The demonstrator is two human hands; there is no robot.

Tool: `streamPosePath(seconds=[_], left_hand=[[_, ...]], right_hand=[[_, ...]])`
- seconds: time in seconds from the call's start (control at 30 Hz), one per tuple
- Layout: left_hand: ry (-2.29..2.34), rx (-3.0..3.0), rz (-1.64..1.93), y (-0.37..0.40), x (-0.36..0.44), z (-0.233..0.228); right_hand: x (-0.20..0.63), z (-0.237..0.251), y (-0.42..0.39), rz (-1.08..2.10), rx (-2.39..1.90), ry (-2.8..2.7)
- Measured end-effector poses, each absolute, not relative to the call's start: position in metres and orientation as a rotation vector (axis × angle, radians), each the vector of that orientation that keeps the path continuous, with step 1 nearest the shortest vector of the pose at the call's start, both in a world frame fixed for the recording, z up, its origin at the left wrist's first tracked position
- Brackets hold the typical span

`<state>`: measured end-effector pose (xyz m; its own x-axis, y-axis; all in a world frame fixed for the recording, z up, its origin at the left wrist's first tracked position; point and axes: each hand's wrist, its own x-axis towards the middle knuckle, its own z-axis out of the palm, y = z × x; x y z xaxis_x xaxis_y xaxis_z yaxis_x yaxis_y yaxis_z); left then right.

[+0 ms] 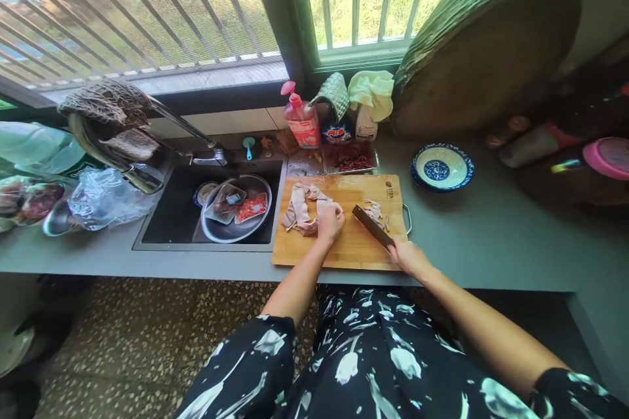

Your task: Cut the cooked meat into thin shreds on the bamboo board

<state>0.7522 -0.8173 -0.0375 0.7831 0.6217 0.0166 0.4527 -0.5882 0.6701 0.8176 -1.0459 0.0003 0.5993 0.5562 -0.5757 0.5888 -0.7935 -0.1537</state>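
A wooden cutting board (354, 249) lies on the grey counter in front of me. Pale raw meat strips (299, 208) lie on its left part, and a small heap of cut pieces (374, 211) sits at its right. My left hand (330, 219) presses down on the meat, fingers curled over it. My right hand (410, 258) grips the handle of a dark cleaver (371, 226), whose blade rests on the board between my left hand and the cut pieces.
A sink (171, 216) to the left holds a metal basin (230, 230) with packets. A blue-and-white bowl (442, 167) stands right of the board. Bottles (302, 119), cloths and a tray of red chillies (352, 160) line the window sill. A big round chopping block (486, 52) leans at the right.
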Motion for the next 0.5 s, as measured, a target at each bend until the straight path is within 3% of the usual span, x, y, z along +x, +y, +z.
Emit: streamPosePath(seconds=[0.23,0.37,0.5], left_hand=[[0.914,1.489,-0.277,-0.842,0.725,-0.043],[0.954,1.808,-0.406,-0.836,0.703,-0.041],[0.815,2.497,-0.101,-0.844,0.696,-0.032]], right_hand=[[0.825,-0.003,-1.049,-1.042,2.856,0.911],[0.824,0.000,-1.048,-1.055,2.861,0.904],[0.822,0.000,-1.047,-1.054,2.843,0.889]])
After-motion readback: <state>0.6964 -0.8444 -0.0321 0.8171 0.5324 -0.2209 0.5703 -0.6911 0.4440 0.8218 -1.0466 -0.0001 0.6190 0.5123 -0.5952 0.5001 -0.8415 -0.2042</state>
